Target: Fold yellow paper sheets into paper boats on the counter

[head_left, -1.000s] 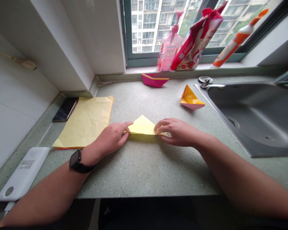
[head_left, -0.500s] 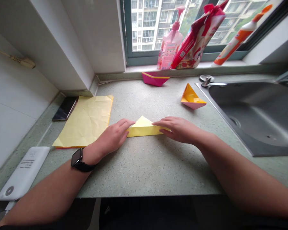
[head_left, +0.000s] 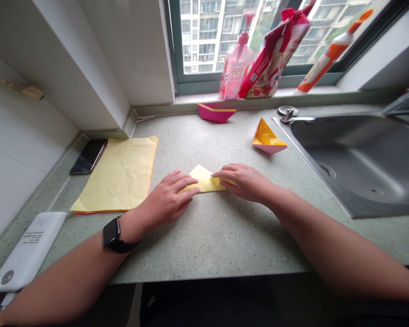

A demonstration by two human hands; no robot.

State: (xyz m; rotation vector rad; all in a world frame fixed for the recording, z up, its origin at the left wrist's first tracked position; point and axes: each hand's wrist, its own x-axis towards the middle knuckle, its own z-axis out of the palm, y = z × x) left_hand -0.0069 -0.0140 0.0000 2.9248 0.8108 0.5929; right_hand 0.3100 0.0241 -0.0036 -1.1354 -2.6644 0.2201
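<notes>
A sheet of yellow paper (head_left: 206,185) lies on the counter, folded into a flat strip with a low triangular peak at its far side. My left hand (head_left: 168,195), below a black watch (head_left: 112,234), is closed on the strip's left part, fingers over it and thumb along the near edge. At the right end, my right hand (head_left: 243,181) grips the paper between thumb and fingers. Both palms hide the strip's ends. Beyond my hands stand a magenta paper boat (head_left: 216,113) and an orange and pink paper boat (head_left: 268,138).
Left of my hands lies a stack of yellow paper (head_left: 119,175), with a phone (head_left: 88,156) and a white power bank (head_left: 29,250) nearby. A steel sink (head_left: 361,159) is at the right. Pump bottle (head_left: 236,68), red pouch (head_left: 276,54) and orange-white bottle (head_left: 325,59) line the windowsill.
My left hand has moved right along the strip, its fingers now further over the paper. My right hand remains at the right end. The whole view has shifted slightly.
</notes>
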